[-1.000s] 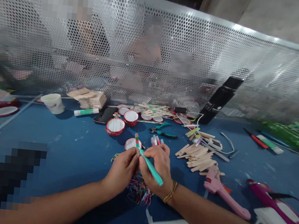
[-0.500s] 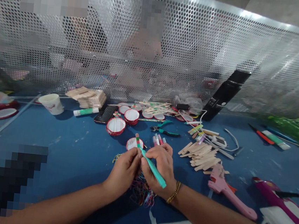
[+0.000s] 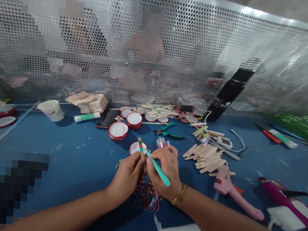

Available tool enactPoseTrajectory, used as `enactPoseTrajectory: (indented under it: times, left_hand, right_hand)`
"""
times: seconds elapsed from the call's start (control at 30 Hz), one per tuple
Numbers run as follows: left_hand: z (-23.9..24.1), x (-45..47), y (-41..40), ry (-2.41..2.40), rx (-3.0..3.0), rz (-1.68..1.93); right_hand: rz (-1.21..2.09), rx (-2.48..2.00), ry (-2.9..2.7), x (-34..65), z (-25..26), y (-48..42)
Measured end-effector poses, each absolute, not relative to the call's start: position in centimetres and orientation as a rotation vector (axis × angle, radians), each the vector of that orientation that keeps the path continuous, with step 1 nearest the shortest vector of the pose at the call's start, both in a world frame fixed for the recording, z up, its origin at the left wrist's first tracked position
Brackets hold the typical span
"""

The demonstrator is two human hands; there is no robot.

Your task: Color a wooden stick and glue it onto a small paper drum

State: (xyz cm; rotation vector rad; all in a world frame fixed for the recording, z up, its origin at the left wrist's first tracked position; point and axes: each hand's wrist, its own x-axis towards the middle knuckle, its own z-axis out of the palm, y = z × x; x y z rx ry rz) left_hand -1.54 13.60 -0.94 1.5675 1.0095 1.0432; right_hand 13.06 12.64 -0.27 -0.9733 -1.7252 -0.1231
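Pinched in my left hand (image 3: 127, 174) is a wooden craft stick (image 3: 141, 146), held upright and marked with green and red bands near its top. My right hand (image 3: 163, 169) grips a turquoise marker (image 3: 159, 171) like a pen, its tip close beside the stick's coloured part. Behind the stick lies a round white disc with a red rim (image 3: 133, 148). Several markers (image 3: 163, 143) lie just beyond my right hand. Under both hands spreads a tangle of coloured threads (image 3: 148, 196), partly hidden.
Loose craft sticks (image 3: 206, 157) and a pink glue gun (image 3: 233, 195) lie to the right, near a purple tool (image 3: 287, 199). Further back are cutting pliers (image 3: 168, 133), red-rimmed discs (image 3: 118, 131), a phone (image 3: 107, 119), a paper cup (image 3: 51, 110) and a black bottle (image 3: 229, 95) against the perforated metal screen (image 3: 177, 41).
The turquoise marker's tip has shifted slightly away from the stick, showing more of the green band. The grips stay the same, and the whole view has moved a little.
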Motion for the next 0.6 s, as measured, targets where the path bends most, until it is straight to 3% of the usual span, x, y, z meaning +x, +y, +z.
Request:
enactPoseTrajectory:
  times: [0.6]
  left_hand:
    - [-0.78, -1.58, 13.52, 1.011, 1.566, 1.033]
  right_hand:
    - [-0.126, -0.944, -1.730, 12.92, -0.04, 12.38]
